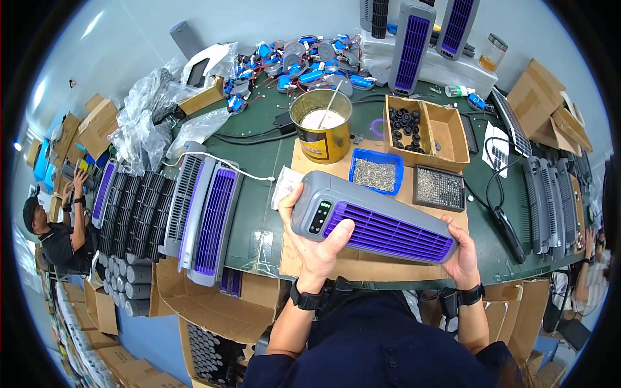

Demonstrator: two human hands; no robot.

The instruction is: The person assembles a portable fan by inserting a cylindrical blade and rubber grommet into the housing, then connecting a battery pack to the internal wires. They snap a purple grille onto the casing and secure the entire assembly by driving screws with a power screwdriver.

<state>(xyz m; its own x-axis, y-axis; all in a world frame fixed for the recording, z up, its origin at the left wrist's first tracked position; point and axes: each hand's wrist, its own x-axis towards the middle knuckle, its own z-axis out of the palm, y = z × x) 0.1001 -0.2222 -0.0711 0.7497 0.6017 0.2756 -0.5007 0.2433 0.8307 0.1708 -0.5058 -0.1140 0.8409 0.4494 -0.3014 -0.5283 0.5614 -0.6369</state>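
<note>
A grey tower fan (381,233) with a purple grille lies across both my hands, held above the near edge of the table. My left hand (312,255) grips its left end, with the thumb over the front beside a lit black control panel (319,216). At the other end, my right hand (462,257) is wrapped round the fan's right tip. Under and behind the fan lies a sheet of cardboard (304,257), carrying a blue tray of small screws (375,175) and a black tray of metal parts (440,187).
Behind stands a large tin (323,143) with a stick in it, beside a cardboard box (449,158) of black round parts. More tower fans (213,220) rest at the left. A corded black tool (508,234) lies right. Another person (61,233) works far left.
</note>
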